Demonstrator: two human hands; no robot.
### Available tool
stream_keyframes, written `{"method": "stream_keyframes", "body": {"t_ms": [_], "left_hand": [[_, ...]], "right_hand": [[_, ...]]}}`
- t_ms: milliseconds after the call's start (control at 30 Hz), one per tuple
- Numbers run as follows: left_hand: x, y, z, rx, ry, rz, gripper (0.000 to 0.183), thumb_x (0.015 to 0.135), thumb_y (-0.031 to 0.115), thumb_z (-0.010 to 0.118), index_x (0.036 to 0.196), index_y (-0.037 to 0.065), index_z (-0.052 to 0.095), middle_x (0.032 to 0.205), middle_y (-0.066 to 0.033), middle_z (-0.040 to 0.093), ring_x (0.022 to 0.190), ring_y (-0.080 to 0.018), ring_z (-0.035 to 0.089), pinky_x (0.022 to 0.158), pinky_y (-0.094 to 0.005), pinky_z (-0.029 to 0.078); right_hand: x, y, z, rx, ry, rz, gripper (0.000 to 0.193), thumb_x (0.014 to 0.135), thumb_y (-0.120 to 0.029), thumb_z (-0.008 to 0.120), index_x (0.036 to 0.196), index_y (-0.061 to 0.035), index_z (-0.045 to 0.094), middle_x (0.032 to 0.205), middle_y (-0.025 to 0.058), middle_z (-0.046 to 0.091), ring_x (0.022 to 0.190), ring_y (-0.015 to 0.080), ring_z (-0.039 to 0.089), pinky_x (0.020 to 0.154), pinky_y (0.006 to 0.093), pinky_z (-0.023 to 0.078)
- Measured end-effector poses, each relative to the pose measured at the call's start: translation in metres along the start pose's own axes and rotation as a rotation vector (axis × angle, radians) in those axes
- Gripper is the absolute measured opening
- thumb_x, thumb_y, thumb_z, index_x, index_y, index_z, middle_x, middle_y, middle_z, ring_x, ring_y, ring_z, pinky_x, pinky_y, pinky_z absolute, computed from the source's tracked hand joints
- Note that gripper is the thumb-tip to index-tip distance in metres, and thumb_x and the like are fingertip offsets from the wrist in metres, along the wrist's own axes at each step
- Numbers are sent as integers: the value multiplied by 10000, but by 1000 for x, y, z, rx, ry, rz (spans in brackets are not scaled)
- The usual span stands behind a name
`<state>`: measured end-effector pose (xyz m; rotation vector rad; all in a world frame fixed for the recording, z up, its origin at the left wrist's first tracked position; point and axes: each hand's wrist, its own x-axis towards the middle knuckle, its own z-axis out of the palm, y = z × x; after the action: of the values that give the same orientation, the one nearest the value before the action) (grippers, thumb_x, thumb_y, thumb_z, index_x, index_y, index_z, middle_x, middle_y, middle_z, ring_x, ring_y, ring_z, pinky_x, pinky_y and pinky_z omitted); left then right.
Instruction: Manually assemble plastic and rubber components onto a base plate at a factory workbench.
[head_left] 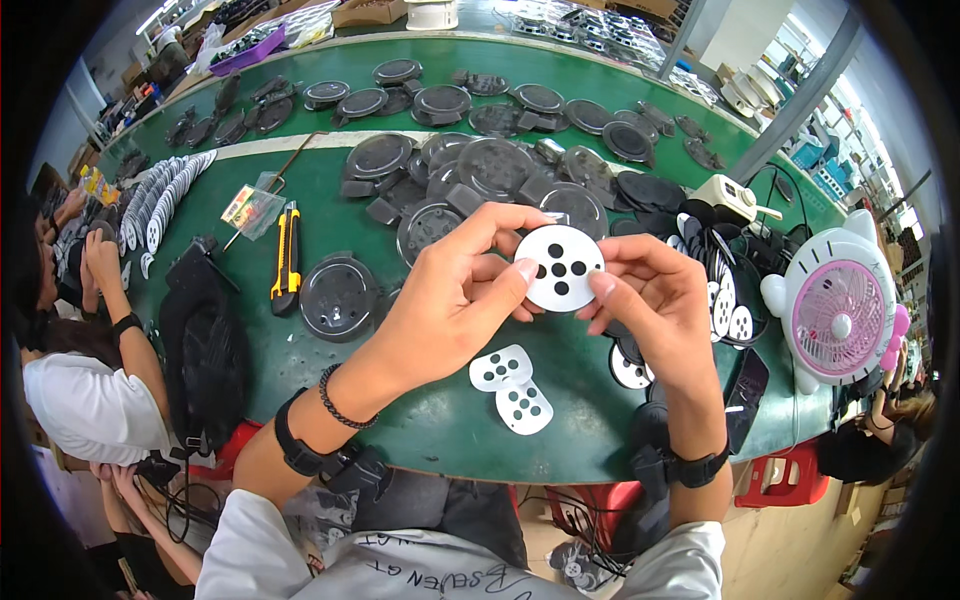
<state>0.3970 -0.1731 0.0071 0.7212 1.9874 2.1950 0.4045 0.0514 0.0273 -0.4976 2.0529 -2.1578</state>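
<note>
Between my two hands, above the middle of the green table [420, 420], is a white round disc [548, 291] with several black round spots in a cross pattern. My left hand [455, 295] pinches its left edge between thumb and fingers. At the opposite edge, the thumb and fingers of my right hand [660, 295] grip it too. Below the hands lie two white spotted pieces, a rounded one [486, 378] overlapping another [524, 418]. More white spotted discs [722, 310] sit among black round pieces beside my right hand.
Dark round plastic parts [495, 168] are heaped beyond my hands. A yellow-and-black utility knife [288, 255] lies left, near a black cloth item [203, 340]. White discs [160, 215] stand in rows at far left. A pink-and-white fan [840, 310] stands right. A co-worker [100, 395] sits left.
</note>
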Motion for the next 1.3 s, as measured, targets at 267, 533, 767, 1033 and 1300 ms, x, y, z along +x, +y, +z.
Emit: {"method": "stream_keyframes", "body": {"t_ms": [267, 533, 767, 1033, 1300], "left_hand": [[0, 2, 3, -175, -19, -44, 487, 1012, 82, 618, 1460, -8, 452, 1162, -111, 635, 847, -111, 671, 657, -232, 582], [1, 0, -5, -240, -53, -109, 547, 996, 90, 655, 1481, -28, 431, 1137, -107, 658, 759, -95, 660, 631, -224, 561], [1, -3, -5, -250, -61, -134, 540, 998, 78, 651, 1485, -9, 437, 1154, -91, 665, 767, -84, 658, 636, -218, 563], [-2, -6, 0, -198, -45, -171, 533, 991, 62, 657, 1476, -5, 447, 1158, -88, 666, 766, -86, 661, 635, -216, 566], [1, -10, -3, -222, -61, -161, 531, 992, 68, 654, 1471, -19, 444, 1135, -108, 668, 758, -104, 675, 627, -230, 575]], "right_hand": [[-3, 7, 10, 122, -78, 51, 295, 952, 25, 670, 1227, 124, 627, 1090, 186, 727, 921, 217, 745, 818, 311, 631], [-1, 8, 4, 132, -31, 57, 367, 924, 71, 678, 1278, 131, 606, 1095, 218, 729, 953, 237, 748, 844, 335, 636], [0, 8, 5, 147, -27, 77, 348, 917, 68, 691, 1251, 131, 618, 1065, 230, 734, 934, 247, 753, 810, 329, 642], [1, 11, 9, 96, 25, 124, 329, 902, 36, 719, 1198, 139, 622, 1005, 202, 736, 883, 231, 753, 777, 314, 639], [5, 17, 6, 135, -3, 130, 354, 905, 32, 714, 1227, 134, 607, 1039, 201, 733, 888, 227, 750, 789, 312, 638]]}}
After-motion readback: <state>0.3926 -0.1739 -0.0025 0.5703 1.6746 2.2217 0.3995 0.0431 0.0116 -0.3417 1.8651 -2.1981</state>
